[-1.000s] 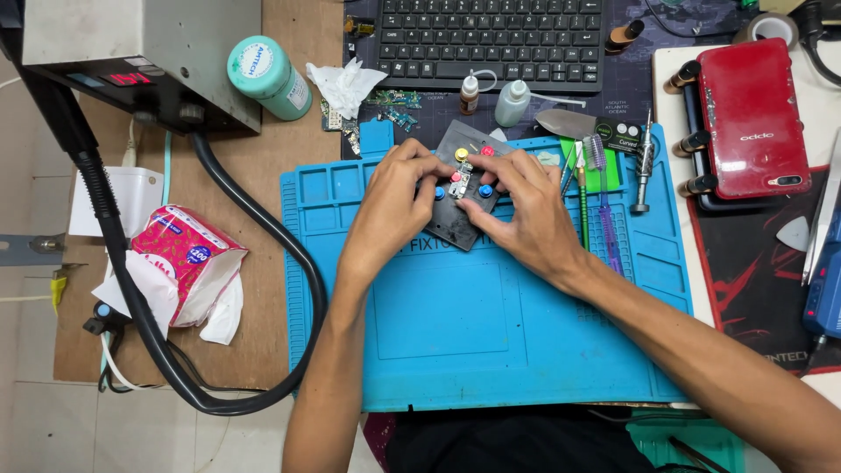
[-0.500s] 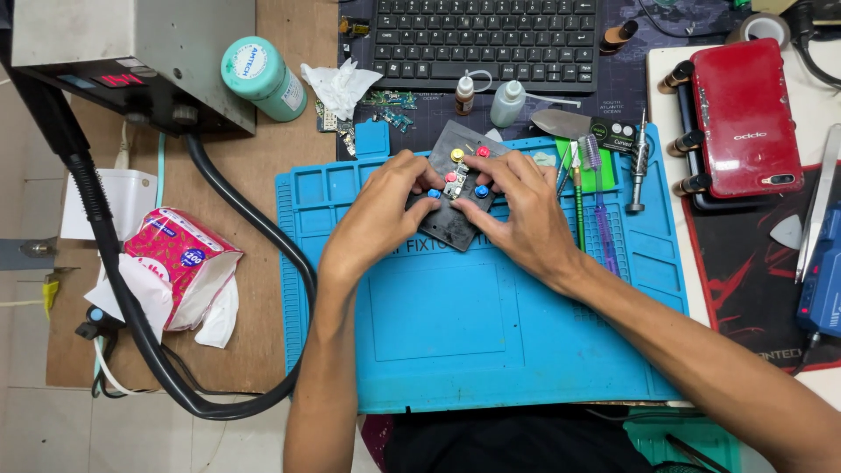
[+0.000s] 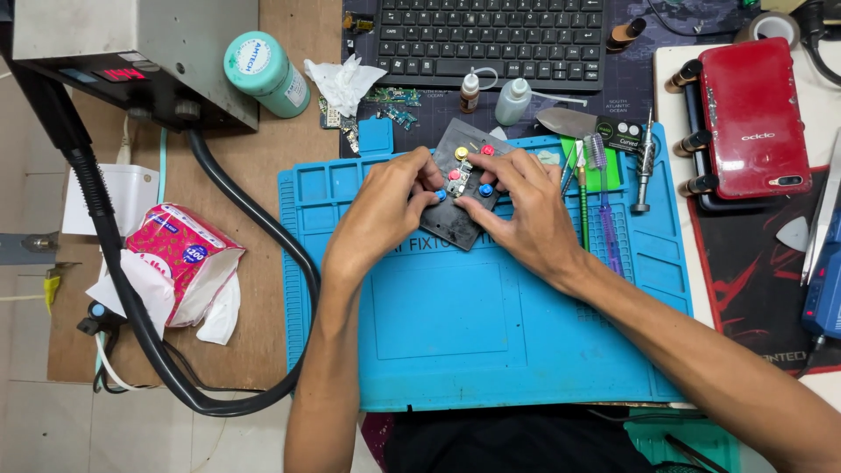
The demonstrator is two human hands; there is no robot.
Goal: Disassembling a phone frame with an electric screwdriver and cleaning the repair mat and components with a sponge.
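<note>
Hands (image 3: 385,215) on black fixture plate (image 3: 455,219)

A black keyboard (image 3: 491,39), a red phone (image 3: 752,118) and a teal canister (image 3: 265,74) surround the mat.

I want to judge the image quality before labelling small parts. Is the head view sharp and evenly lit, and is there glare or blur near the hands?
In the head view, light is soft and even, shadows faint; left hand and right hand look sharp on the black fixture plate; slight glare on the red phone; blue mat edges bend a little from the wide lens.
</note>
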